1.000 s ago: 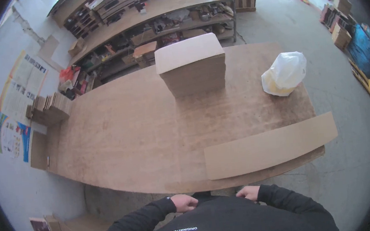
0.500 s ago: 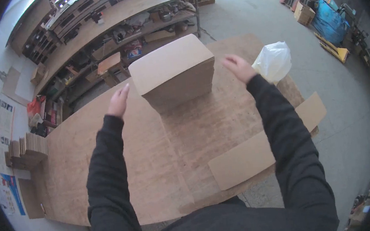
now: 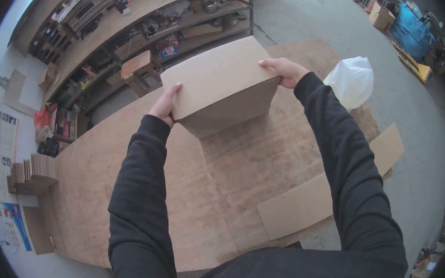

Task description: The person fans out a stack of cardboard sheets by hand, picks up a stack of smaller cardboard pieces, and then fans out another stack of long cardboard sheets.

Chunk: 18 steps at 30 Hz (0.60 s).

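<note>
A brown cardboard box stands on the wooden table, its broad top panel facing up. At the box's left end is my left hand, its thumb over the top edge and its other fingers mostly hidden against the side. My right hand grips the opposite end the same way, thumb lying on the top panel. Both hands hold the box between them. Under my right forearm lies a long flat cardboard sheet along the near edge of the table.
A white plastic bag sits at the table's right edge. Stacked cardboard pieces stand at the left end. Beyond the table are a wooden stool and a cluttered shelf bench. A blue bag rests on the floor at right.
My hands, apart from the box before, have closed in on its two ends and now grip it. The camera view has shifted slightly.
</note>
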Tool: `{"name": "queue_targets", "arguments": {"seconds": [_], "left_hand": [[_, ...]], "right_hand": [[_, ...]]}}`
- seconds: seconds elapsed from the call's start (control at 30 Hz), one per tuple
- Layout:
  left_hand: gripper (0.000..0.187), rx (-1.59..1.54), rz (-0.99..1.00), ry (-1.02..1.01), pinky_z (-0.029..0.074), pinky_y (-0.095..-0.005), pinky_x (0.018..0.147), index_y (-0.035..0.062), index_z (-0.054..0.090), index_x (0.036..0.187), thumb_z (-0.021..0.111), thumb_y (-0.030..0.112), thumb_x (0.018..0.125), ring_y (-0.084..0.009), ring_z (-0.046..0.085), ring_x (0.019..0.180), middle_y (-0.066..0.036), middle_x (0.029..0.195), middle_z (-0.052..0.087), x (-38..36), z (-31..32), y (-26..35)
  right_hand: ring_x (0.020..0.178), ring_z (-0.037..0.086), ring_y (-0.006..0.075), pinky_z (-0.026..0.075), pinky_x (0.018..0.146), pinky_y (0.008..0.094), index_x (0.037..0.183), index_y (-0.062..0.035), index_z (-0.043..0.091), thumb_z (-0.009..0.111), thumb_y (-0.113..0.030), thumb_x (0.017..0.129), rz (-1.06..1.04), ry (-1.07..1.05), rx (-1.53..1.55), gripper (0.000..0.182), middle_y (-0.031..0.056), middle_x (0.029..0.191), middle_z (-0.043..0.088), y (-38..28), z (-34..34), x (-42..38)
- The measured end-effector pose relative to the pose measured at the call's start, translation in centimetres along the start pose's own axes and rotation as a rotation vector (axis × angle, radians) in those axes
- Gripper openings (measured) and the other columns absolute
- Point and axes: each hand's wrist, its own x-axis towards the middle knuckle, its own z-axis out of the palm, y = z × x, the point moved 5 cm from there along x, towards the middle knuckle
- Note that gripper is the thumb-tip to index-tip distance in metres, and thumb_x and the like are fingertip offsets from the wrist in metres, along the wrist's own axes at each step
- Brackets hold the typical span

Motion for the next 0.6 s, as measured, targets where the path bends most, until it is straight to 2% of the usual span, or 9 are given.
{"name": "queue_targets", "arguments": {"seconds": [0.1,0.2,0.3,0.4,0.5,0.6], "left_hand": [[0.078,-0.004,0.021,0.015,0.036,-0.0382,0.107,0.0092,0.041,0.142,0.065,0.058,0.087,-0.0289,0.046,0.129,-0.011,0.143,0.047,-1.1,0.6,1.4],[0.07,0.012,0.081,0.0,0.034,-0.0395,0.108,0.0106,0.041,0.143,0.058,0.057,0.092,-0.0294,0.045,0.13,-0.011,0.144,0.047,-2.6,1.6,2.7],[0.062,0.001,0.154,-0.003,0.037,-0.0417,0.108,0.01,0.044,0.139,0.057,0.052,0.096,-0.0297,0.049,0.126,-0.011,0.14,0.051,-4.5,2.8,3.6],[0.063,-0.059,0.264,0.033,0.05,-0.0375,0.097,0.0044,0.051,0.133,0.066,0.048,0.091,-0.0258,0.06,0.111,-0.011,0.125,0.062,-5.8,3.0,3.5],[0.071,-0.186,0.447,-0.114,0.057,-0.0391,0.093,0.0009,0.04,0.134,0.074,0.041,0.086,-0.0249,0.063,0.107,-0.014,0.125,0.06,-7.7,2.2,1.7],[0.065,-0.213,0.709,-0.201,0.051,-0.0383,0.1,0.0065,0.043,0.137,0.075,0.028,0.085,-0.0227,0.059,0.116,-0.013,0.131,0.058,-13.0,0.3,-2.6]], "right_hand": [[0.118,0.05,0.0214,0.042,0.093,0.0301,0.138,-0.0038,0.046,0.066,-0.036,0.095,-0.013,-0.024,0.03,0.057,0.0099,0.136,0.052,0.2,-0.5,0.3],[0.115,0.053,0.0204,0.044,0.091,0.0285,0.138,-0.0046,0.047,0.066,-0.035,0.095,-0.041,-0.075,0.13,0.056,0.0096,0.134,0.054,0.7,-1.0,0.4],[0.115,0.046,0.0221,0.039,0.091,0.0324,0.142,-0.0049,0.041,0.065,-0.04,0.095,-0.078,-0.1,0.176,0.063,0.0096,0.134,0.048,0.0,-1.4,-0.8],[0.109,0.05,0.0194,0.039,0.084,0.0291,0.135,-0.0086,0.048,0.064,-0.041,0.096,-0.148,-0.109,0.201,0.054,0.0058,0.126,0.054,-0.7,-2.2,-2.0],[0.109,0.057,0.0159,0.045,0.091,0.0267,0.133,-0.007,0.053,0.066,-0.033,0.094,-0.309,-0.163,0.217,0.048,0.0049,0.127,0.06,-1.0,-2.9,-5.2],[0.114,0.061,0.0217,0.053,0.093,0.037,0.142,-0.0108,0.04,0.077,-0.024,0.082,-0.418,-0.356,0.28,0.072,0.0084,0.134,0.058,0.9,-2.0,-10.9]]}}
